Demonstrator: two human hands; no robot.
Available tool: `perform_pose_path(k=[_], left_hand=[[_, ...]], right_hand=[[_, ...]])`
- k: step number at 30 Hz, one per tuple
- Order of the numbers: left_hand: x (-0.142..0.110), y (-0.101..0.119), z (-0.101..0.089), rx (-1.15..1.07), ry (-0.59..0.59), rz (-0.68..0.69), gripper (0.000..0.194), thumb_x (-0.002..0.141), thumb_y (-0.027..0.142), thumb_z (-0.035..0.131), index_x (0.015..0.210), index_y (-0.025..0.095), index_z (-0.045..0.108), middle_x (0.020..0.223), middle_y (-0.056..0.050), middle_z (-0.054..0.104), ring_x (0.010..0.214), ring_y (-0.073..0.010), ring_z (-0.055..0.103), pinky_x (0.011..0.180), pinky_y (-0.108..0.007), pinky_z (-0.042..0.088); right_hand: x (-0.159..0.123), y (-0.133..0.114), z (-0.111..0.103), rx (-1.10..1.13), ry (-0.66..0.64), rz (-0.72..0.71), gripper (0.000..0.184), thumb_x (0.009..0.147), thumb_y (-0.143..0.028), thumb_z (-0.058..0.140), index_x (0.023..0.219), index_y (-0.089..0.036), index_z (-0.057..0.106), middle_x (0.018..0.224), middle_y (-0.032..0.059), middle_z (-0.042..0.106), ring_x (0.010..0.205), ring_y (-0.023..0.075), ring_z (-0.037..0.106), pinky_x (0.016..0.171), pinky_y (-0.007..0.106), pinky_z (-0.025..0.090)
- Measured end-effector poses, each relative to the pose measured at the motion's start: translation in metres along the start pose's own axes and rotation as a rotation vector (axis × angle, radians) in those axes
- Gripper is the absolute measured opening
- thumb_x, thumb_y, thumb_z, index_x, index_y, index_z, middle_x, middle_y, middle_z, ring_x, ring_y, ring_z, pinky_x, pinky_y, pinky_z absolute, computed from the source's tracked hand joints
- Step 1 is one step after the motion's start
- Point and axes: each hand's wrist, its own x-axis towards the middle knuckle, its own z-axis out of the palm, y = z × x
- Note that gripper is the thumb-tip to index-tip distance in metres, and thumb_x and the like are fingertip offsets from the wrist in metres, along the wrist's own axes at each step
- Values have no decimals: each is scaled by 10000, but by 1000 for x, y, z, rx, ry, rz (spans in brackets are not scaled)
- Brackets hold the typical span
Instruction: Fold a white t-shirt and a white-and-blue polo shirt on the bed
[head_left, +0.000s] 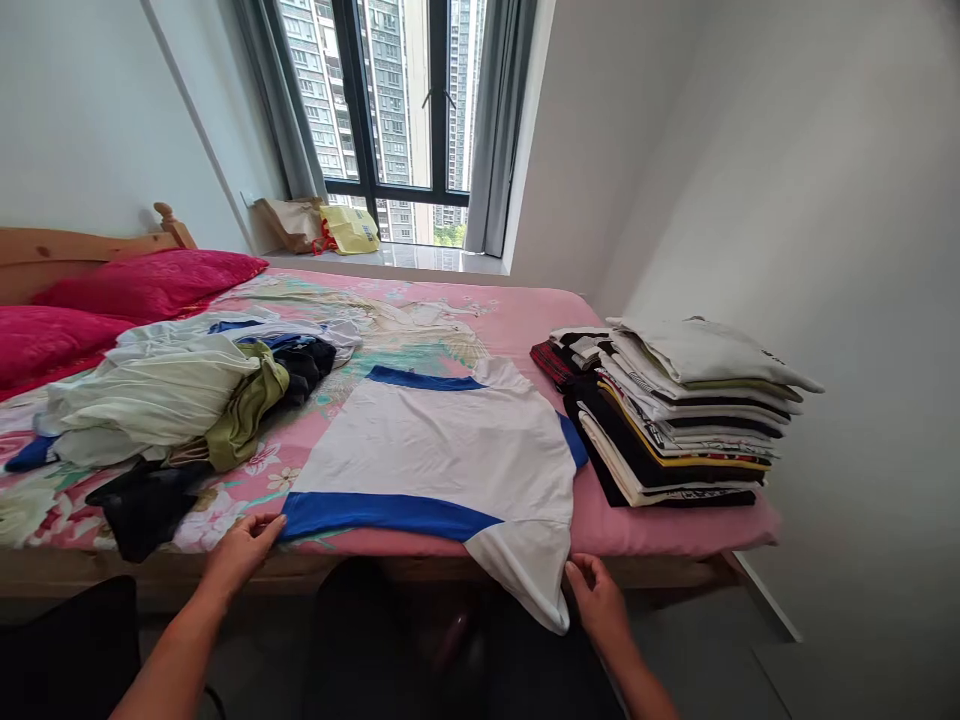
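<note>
A white T-shirt (442, 440) with blue side panels lies spread sideways on the bed, its blue collar toward the right. One sleeve hangs over the bed's front edge. At the lower left corner of the hem, my left hand (241, 548) pinches the blue cloth between thumb and fingers. My right hand (598, 598) is closed at the edge of the hanging sleeve, near the shoulder, with fingertips pressed on the cloth.
A rumpled heap of clothes (165, 390) lies left on the bed. To the right stands a tall stack of folded clothes (675, 420). Red pillows (157, 285) rest by the wooden headboard (82, 248). Paper bag (292, 222) and yellow bag (351, 230) sit on the windowsill.
</note>
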Motion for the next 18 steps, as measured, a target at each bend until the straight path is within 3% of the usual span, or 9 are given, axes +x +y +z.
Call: perform_pose_path(k=[3, 9, 14, 18], left_hand=[[-4, 4, -3, 25, -70, -16, 262, 614, 384, 602, 773, 175, 612, 624, -4, 640, 545, -171, 584, 493, -250, 441], [-7, -7, -5, 62, -36, 17, 157, 639, 285, 600, 746, 173, 623, 690, -10, 663, 673, -169, 619, 620, -236, 452], [-3, 0, -7, 112, -48, 54, 231, 682, 361, 606, 806, 174, 657, 803, -41, 697, 779, -194, 636, 683, -249, 438], [8, 11, -6, 179, -39, 53, 270, 697, 437, 597, 739, 176, 653, 754, -50, 691, 743, -214, 627, 642, -266, 413]], right_hand=[[16, -7, -3, -79, 46, -59, 498, 710, -592, 491, 955, -165, 565, 940, 106, 658, 861, 249, 619, 792, 352, 478], [74, -6, -15, -459, 213, -378, 495, 722, -559, 422, 932, -149, 603, 983, 159, 644, 965, 322, 559, 896, 444, 390], [114, 2, -14, -567, 246, -299, 455, 727, -420, 370, 927, -116, 642, 900, 173, 648, 864, 311, 578, 797, 427, 426], [121, 5, -8, -668, 297, -272, 424, 771, -364, 348, 963, -157, 663, 917, 150, 629, 893, 302, 565, 795, 415, 417]])
